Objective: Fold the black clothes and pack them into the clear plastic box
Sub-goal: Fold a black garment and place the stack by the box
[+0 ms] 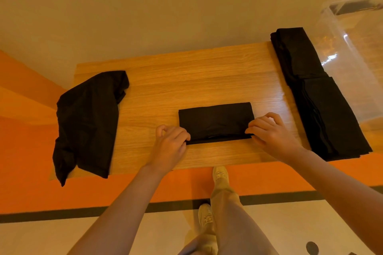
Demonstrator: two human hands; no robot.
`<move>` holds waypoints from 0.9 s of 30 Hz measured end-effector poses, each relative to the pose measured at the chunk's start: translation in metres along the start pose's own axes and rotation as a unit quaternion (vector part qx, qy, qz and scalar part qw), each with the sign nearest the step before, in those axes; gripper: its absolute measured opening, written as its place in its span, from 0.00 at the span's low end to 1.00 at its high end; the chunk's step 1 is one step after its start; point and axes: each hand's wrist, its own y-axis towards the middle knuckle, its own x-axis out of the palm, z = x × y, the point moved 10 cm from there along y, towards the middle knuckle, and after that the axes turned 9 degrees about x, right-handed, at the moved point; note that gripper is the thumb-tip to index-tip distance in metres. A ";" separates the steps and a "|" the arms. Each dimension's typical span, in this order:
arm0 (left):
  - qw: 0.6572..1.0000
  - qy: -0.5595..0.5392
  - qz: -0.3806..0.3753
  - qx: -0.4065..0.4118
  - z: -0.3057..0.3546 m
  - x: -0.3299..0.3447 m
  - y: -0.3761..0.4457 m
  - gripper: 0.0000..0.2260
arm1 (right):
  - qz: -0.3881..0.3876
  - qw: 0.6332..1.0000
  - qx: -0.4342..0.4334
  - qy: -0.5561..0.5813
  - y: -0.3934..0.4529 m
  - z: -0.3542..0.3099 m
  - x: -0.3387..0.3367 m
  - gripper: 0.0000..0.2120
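Left grip: the left hand (170, 147) pinches the near left corner of the folded black garment (215, 121), fingers curled round the cloth edge.
Right grip: the right hand (269, 132) pinches the near right corner of the same garment, fingertips on top of the fold.
Folded black garment: a flat rectangle lying in the middle of the wooden worktop (186, 72), its long side running left to right, a lower layer showing along the near edge.
Loose black garment (87, 118): crumpled at the left end of the worktop, partly hanging over the left and near edges, well apart from the hands.
Folded stack (317, 97): two folded black piles set end to end along the right edge of the worktop.
Clear plastic box (352, 58): just beside the stack on its right, touching or nearly so; something dark shows at its far end.
Floor (31, 182): orange under the worktop, with a dark stripe and a pale area nearer the person.
Person: beige trousers and pale shoes (220, 174) below the near edge.
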 end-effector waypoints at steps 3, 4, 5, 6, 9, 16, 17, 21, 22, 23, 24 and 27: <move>1.000 0.004 -0.008 -0.001 0.001 -0.001 -0.004 0.08 | -0.001 1.000 -0.004 -0.006 -0.002 -0.003 -0.003 0.14; 1.000 0.005 -0.008 -0.001 0.002 -0.002 -0.005 0.09 | 0.000 1.000 -0.002 -0.006 -0.003 -0.003 -0.004 0.14; 1.000 0.005 -0.002 -0.002 0.002 -0.005 -0.003 0.10 | 0.002 1.000 0.002 -0.001 -0.003 -0.004 -0.006 0.14; 1.000 0.004 0.010 -0.005 0.003 -0.008 0.000 0.10 | 0.010 1.000 0.004 0.009 -0.002 -0.006 -0.009 0.14; 0.999 -0.001 0.047 -0.020 0.008 -0.010 0.020 0.10 | 0.052 0.997 0.025 0.046 0.016 -0.016 -0.017 0.14; 0.993 -0.027 -0.048 -0.102 0.005 0.053 0.059 0.23 | -0.080 0.986 0.145 -0.017 0.059 -0.023 0.054 0.26; 0.991 -0.012 -0.078 -0.112 0.001 0.063 0.052 0.25 | -0.097 0.984 0.148 -0.027 0.053 -0.020 0.061 0.28; 0.984 0.049 -0.144 -0.097 -0.008 0.075 0.029 0.31 | -0.124 0.984 0.114 -0.057 0.035 -0.014 0.070 0.32; 0.982 0.054 -0.151 -0.098 -0.010 0.074 0.027 0.32 | -0.128 0.985 0.102 -0.060 0.033 -0.014 0.069 0.33; 0.980 0.060 -0.155 -0.105 -0.012 0.073 0.025 0.33 | -0.133 0.985 0.094 -0.064 0.031 -0.012 0.069 0.33; 0.979 0.066 -0.159 -0.112 -0.015 0.072 0.022 0.34 | -0.135 0.985 0.090 -0.066 0.029 -0.010 0.068 0.34; 0.974 0.069 -0.175 -0.129 -0.019 0.070 0.016 0.35 | -0.139 0.984 0.095 -0.063 0.022 -0.004 0.063 0.35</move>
